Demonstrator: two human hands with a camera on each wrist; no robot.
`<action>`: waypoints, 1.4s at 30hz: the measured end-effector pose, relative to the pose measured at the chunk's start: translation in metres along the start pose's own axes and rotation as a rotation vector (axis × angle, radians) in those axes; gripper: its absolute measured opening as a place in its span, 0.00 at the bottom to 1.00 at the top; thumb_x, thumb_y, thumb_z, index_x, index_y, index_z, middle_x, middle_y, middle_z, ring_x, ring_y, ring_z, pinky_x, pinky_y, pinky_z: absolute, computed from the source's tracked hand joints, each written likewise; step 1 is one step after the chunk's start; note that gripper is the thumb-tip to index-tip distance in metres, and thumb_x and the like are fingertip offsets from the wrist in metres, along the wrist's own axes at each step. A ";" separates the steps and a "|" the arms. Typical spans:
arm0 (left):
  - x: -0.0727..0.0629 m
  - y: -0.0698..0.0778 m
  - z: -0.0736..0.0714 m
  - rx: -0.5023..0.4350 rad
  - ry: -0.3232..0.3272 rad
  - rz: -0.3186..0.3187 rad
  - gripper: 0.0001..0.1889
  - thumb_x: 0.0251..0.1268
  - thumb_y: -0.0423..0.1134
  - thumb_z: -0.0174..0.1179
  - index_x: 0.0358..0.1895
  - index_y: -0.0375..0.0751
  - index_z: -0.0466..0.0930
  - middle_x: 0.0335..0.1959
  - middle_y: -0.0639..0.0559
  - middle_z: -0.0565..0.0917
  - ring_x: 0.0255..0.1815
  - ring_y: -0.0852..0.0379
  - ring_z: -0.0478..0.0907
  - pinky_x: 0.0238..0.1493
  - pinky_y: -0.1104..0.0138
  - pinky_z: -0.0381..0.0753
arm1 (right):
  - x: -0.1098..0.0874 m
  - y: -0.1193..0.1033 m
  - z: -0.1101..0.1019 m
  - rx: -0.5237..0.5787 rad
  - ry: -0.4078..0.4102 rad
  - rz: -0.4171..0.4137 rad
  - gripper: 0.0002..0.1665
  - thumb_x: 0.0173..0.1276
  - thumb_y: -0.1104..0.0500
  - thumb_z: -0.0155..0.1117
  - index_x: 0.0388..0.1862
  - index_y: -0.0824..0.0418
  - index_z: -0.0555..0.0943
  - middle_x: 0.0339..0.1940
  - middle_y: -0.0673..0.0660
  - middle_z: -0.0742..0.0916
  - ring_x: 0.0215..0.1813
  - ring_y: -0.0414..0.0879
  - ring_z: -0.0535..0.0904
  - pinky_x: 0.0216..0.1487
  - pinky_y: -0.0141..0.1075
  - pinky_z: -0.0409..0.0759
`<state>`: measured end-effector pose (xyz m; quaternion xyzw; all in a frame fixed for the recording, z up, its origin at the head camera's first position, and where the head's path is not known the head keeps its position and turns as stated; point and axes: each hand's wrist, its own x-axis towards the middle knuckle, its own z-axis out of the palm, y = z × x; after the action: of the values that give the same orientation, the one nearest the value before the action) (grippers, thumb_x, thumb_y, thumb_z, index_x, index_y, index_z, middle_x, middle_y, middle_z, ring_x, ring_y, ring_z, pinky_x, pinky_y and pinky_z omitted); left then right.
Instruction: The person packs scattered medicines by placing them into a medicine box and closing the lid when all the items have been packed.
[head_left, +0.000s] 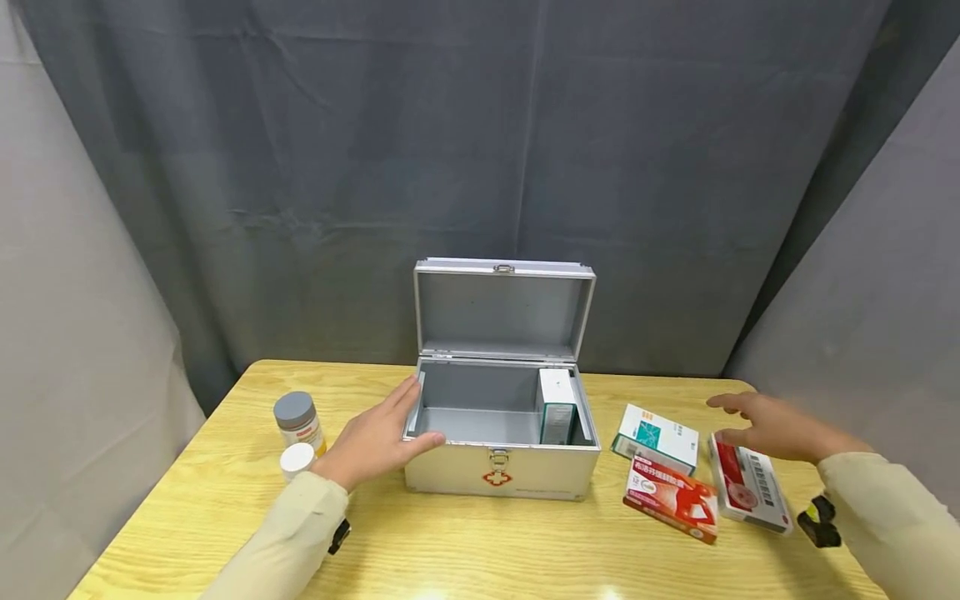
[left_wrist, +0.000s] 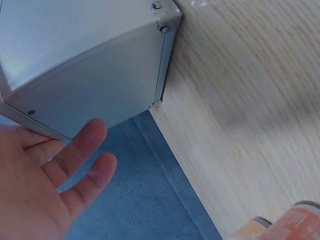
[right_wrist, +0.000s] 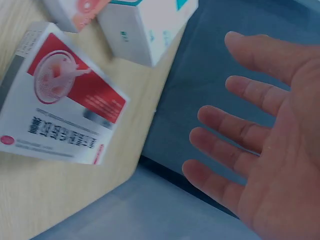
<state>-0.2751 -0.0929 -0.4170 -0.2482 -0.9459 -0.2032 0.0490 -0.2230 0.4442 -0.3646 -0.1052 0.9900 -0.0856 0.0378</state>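
Note:
A silver first-aid case [head_left: 501,468] stands on the table with its lid [head_left: 504,312] up. Inside it, at the right end, a white and green medicine box [head_left: 557,407] stands upright. My left hand [head_left: 381,437] lies along the case's left side, fingers at the rim; in the left wrist view its fingers [left_wrist: 82,147] are spread beside the metal wall. My right hand [head_left: 776,427] hovers over the white and red medicine box [head_left: 750,485], holding nothing, its fingers [right_wrist: 225,145] extended. Beside that lie a white and teal medicine box [head_left: 657,437] and a red medicine box [head_left: 671,498].
Left of the case stand a grey-lidded bottle [head_left: 298,419] and a white-capped bottle [head_left: 297,459], close by my left wrist. A dark grey curtain [head_left: 480,167] hangs behind the wooden table [head_left: 480,550], with pale fabric at both sides.

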 end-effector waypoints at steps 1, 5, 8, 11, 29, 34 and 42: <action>0.000 0.000 0.000 0.001 -0.001 0.001 0.52 0.62 0.76 0.48 0.79 0.43 0.53 0.83 0.51 0.50 0.77 0.45 0.63 0.65 0.47 0.76 | 0.001 0.001 0.003 0.004 -0.005 0.002 0.36 0.64 0.48 0.69 0.64 0.70 0.74 0.56 0.74 0.81 0.54 0.68 0.80 0.48 0.60 0.81; -0.001 0.000 0.000 0.014 -0.005 -0.003 0.51 0.62 0.76 0.48 0.79 0.43 0.52 0.83 0.51 0.50 0.78 0.45 0.62 0.66 0.47 0.75 | 0.008 0.001 0.013 0.031 -0.021 0.000 0.36 0.63 0.51 0.70 0.63 0.71 0.74 0.56 0.75 0.81 0.55 0.68 0.80 0.48 0.59 0.82; -0.002 0.000 0.000 0.012 -0.004 -0.009 0.51 0.63 0.75 0.48 0.79 0.44 0.52 0.83 0.51 0.50 0.78 0.44 0.62 0.67 0.46 0.74 | 0.014 -0.004 0.021 0.058 -0.024 -0.006 0.34 0.61 0.55 0.72 0.62 0.71 0.75 0.55 0.75 0.82 0.54 0.68 0.80 0.48 0.57 0.83; -0.001 0.001 -0.001 0.006 -0.007 -0.008 0.51 0.63 0.75 0.48 0.79 0.44 0.52 0.83 0.51 0.50 0.77 0.44 0.63 0.66 0.46 0.74 | 0.017 -0.009 0.028 0.072 -0.022 -0.014 0.29 0.58 0.58 0.73 0.57 0.67 0.78 0.54 0.71 0.83 0.54 0.65 0.80 0.50 0.57 0.83; -0.001 0.002 -0.001 -0.011 -0.001 -0.007 0.51 0.63 0.75 0.48 0.80 0.44 0.51 0.83 0.52 0.50 0.75 0.43 0.66 0.65 0.46 0.76 | 0.021 -0.011 0.052 0.131 -0.024 0.020 0.19 0.57 0.59 0.73 0.48 0.61 0.87 0.57 0.71 0.82 0.59 0.69 0.77 0.57 0.64 0.77; -0.001 0.003 -0.003 -0.019 -0.004 -0.010 0.51 0.62 0.75 0.48 0.80 0.44 0.51 0.83 0.51 0.49 0.75 0.42 0.66 0.65 0.45 0.75 | 0.021 -0.012 0.051 0.131 -0.038 0.028 0.20 0.53 0.62 0.76 0.48 0.62 0.87 0.57 0.71 0.81 0.59 0.68 0.76 0.59 0.63 0.77; -0.001 0.002 -0.001 -0.022 0.005 0.004 0.51 0.63 0.74 0.50 0.79 0.43 0.52 0.83 0.50 0.49 0.76 0.42 0.64 0.67 0.46 0.74 | 0.023 -0.015 0.049 0.118 -0.039 -0.001 0.17 0.53 0.66 0.76 0.44 0.62 0.86 0.53 0.70 0.84 0.56 0.66 0.78 0.56 0.60 0.80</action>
<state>-0.2732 -0.0925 -0.4159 -0.2500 -0.9430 -0.2144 0.0489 -0.2376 0.4171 -0.4116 -0.1051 0.9823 -0.1417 0.0633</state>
